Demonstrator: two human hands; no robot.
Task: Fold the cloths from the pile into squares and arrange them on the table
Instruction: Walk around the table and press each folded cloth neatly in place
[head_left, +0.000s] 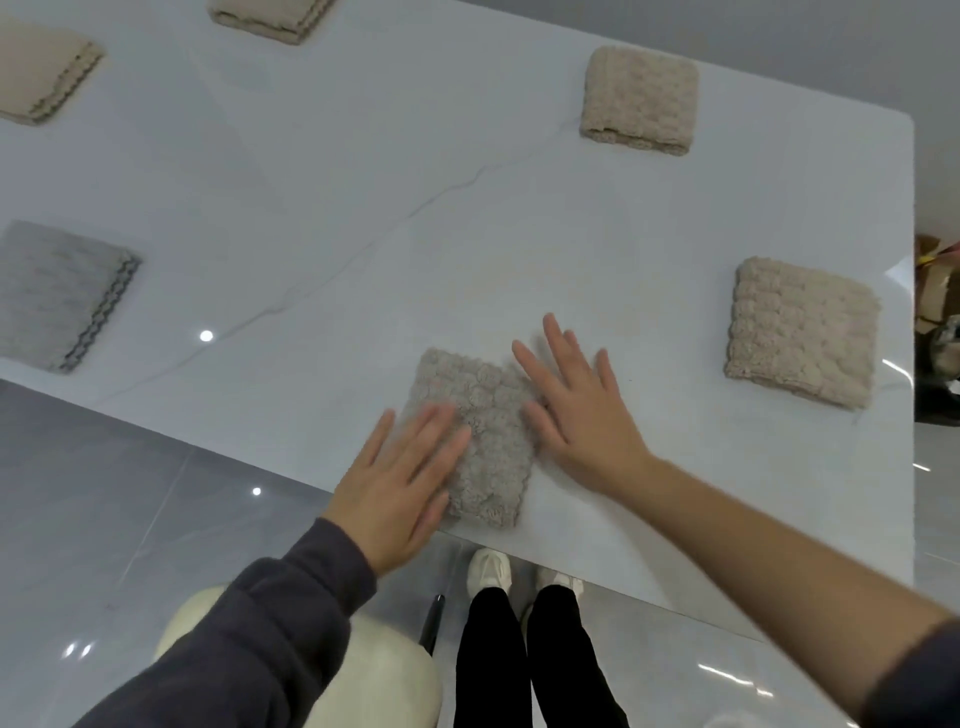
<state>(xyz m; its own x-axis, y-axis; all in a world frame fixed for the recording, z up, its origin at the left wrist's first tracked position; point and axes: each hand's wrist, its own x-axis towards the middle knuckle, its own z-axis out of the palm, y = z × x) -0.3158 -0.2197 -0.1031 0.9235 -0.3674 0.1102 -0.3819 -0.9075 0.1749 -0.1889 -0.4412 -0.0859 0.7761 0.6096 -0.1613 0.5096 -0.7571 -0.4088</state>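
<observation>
A beige fluffy cloth (485, 431), folded into a square, lies near the front edge of the white table (363, 182). My left hand (400, 483) lies flat with straight fingers on the cloth's left side. My right hand (576, 410) lies flat with spread fingers on its right edge and partly on the table. Other folded squares are spread over the table: two beige fluffy cloths (640, 98) (802, 332) at the right, a grey cloth (57, 296) at the left, and two cream cloths (41, 73) (270, 18) at the back left.
The table's front edge runs diagonally just below the cloth. A cream chair seat (384, 675) stands below my left sleeve on the grey tiled floor. My legs and white shoes (488, 571) are under the edge. Boxes (935, 291) sit beyond the right edge.
</observation>
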